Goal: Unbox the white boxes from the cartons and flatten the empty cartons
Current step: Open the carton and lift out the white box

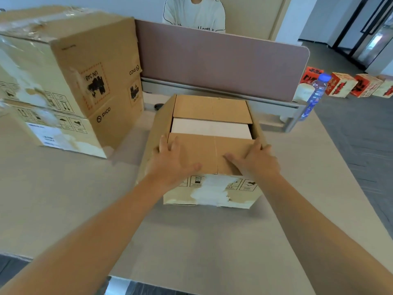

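On the table [63,209] I saw two stacked cartons [70,86] at left; my left hand [172,160] lay flat, fingers spread, on the middle carton's [212,188] near flap, white box [210,129] inside; my right hand [255,160] pressed likewise

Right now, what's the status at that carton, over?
Left hand and right hand flat on near flap. Carton part open, white box inside. Far flap partly covers it.
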